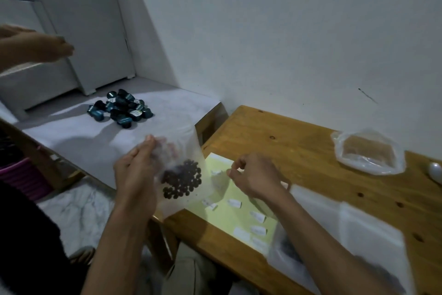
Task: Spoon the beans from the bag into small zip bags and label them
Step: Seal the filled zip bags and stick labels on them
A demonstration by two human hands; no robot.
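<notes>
**Beans bagged, label pending**

Nearest the lens, two bare forearms reached over the wooden table (299, 151), its surface smooth, orange-brown and dotted with dark knots. At the near right edge lay soft, translucent plastic bags (358, 235), blurred, with something dark showing through one.

The left hand (136, 175) held a small clear zip bag (181, 175) off the table's left corner, fingers nearly straight and pressed against the film near its top; the exact grip was hard to tell. Round, dark beans (183, 182) clustered in the bag's lower half.

The right hand (253, 175) hovered over a pale yellow sheet (229, 215), fingers curled, thumb and forefinger close together near a small white label (216, 172); whether they pinched anything could not be told. More small white rectangular labels (257, 216) lay scattered on the sheet.

Farther right sat a crumpled clear bag (368, 151) with tan contents, beside a white spoon (435, 171). Glossy dark-blue capsules (120, 108) were heaped on a grey surface beyond. Another person's hand (38, 48) showed upper left.
</notes>
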